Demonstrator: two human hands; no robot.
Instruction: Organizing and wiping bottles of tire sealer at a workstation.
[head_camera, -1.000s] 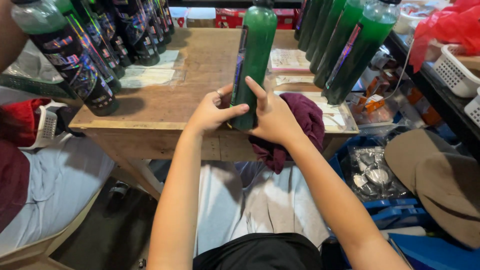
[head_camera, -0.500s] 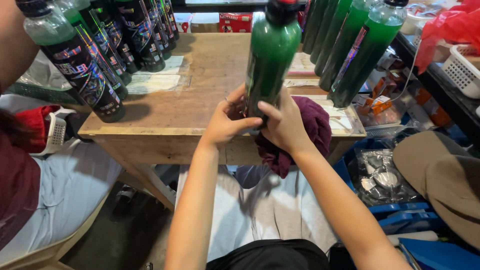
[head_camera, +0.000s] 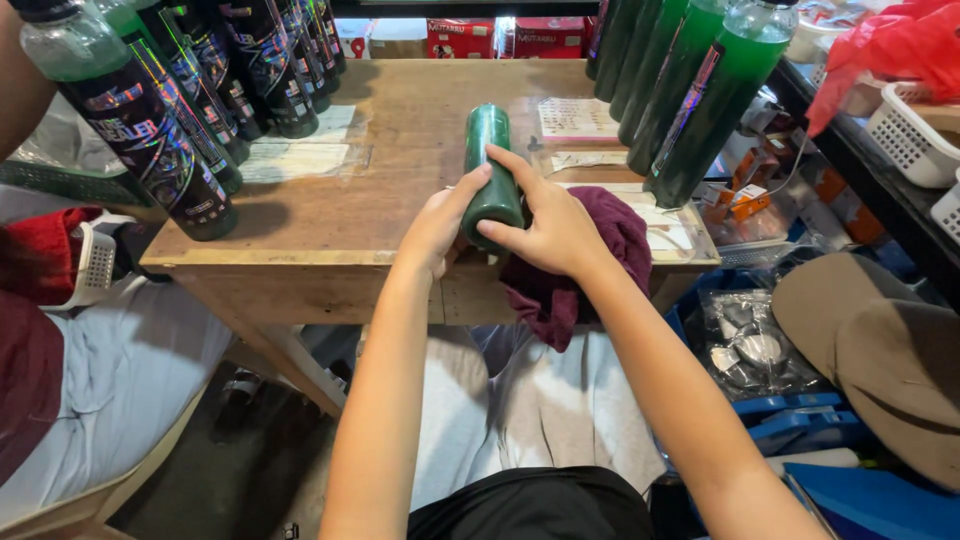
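Both hands hold a green bottle (head_camera: 492, 176) lying on the counter (head_camera: 400, 180) at centre frame.
Left hand (head_camera: 440, 226) and right hand (head_camera: 552, 226) have fingers clamped on its near end; an even grip should stop it rolling. The far end is foreshortened, the cap unseen.

I see the green plastic bottle (head_camera: 489, 170) lying on the wooden table (head_camera: 400, 150), between labelled bottle rows left (head_camera: 160, 120) and right (head_camera: 690, 90).
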